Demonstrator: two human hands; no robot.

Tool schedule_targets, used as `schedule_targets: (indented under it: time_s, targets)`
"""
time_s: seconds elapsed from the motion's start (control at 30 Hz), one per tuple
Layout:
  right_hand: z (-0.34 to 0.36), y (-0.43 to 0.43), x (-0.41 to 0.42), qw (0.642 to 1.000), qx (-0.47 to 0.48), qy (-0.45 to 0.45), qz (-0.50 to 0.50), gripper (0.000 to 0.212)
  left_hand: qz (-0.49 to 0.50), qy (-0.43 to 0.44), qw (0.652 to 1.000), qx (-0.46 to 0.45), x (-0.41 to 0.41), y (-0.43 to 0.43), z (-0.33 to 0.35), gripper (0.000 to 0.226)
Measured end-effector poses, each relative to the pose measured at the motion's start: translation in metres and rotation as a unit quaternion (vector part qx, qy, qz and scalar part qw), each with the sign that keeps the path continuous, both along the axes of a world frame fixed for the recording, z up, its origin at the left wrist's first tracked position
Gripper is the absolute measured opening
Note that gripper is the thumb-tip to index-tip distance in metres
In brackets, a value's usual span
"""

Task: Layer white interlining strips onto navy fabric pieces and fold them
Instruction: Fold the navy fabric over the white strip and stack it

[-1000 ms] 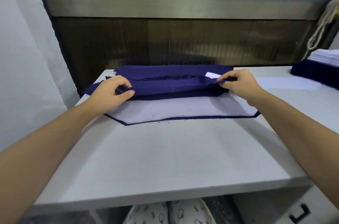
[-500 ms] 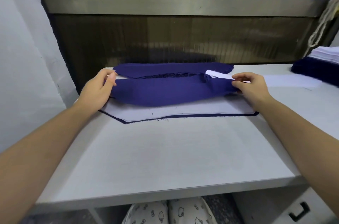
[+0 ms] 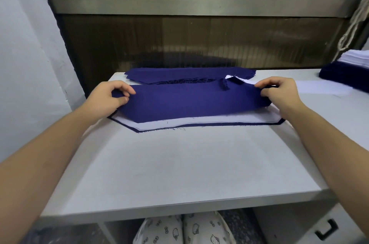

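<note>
- On the table (image 3: 179, 174), toward its far edge, lies the navy piece (image 3: 189, 104). Its flap has rolled over toward the table's near edge in the last 1 second.
- The white strip (image 3: 219, 121) was broadly exposed before and now shows only as a narrow band along the side facing the table's near edge.
- The left hand (image 3: 108, 97) pinches the flap's left end, and the right hand (image 3: 279, 92) pinches its right end.
- The fold looks nearly closed, with only lowering and flattening left.
</note>
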State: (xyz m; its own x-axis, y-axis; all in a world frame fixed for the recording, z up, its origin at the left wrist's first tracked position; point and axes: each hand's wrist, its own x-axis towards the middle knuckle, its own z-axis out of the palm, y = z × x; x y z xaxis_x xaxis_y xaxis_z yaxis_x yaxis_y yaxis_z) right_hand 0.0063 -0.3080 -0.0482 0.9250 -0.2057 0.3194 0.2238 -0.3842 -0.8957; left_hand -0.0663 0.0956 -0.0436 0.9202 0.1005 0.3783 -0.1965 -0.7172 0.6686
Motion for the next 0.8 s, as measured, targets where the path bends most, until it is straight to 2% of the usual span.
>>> schedule_targets:
  time_s: [0.1, 0.23, 0.37, 0.5, 0.63, 0.8]
  targets:
    - [0.008, -0.005, -0.007, 1.000, -0.010, 0.011, 0.000, 0.033, -0.031, 0.008, 0.999, -0.032, -0.007, 0.004, 0.007, 0.039]
    - [0.012, -0.013, -0.013, 0.995, -0.087, 0.056, 0.006, 0.032, -0.063, 0.026, 0.997, -0.043, -0.011, 0.010, 0.010, 0.039]
    - [0.012, -0.017, -0.013, 0.985, -0.123, 0.123, -0.016, 0.027, -0.084, 0.063, 0.994, 0.007, -0.011, 0.011, 0.008, 0.039]
    - [0.010, -0.019, -0.012, 0.980, -0.142, 0.135, -0.024, 0.017, -0.102, 0.071, 0.990, 0.059, -0.010, 0.013, 0.007, 0.037]
    - [0.010, -0.020, -0.013, 0.972, -0.182, 0.145, -0.017, 0.026, -0.109, 0.066, 0.988, 0.090, -0.010, 0.013, 0.006, 0.036]
    - [0.011, -0.022, -0.012, 0.975, -0.177, 0.135, -0.024, 0.033, -0.102, 0.073, 0.987, 0.096, -0.009, 0.014, 0.007, 0.039]
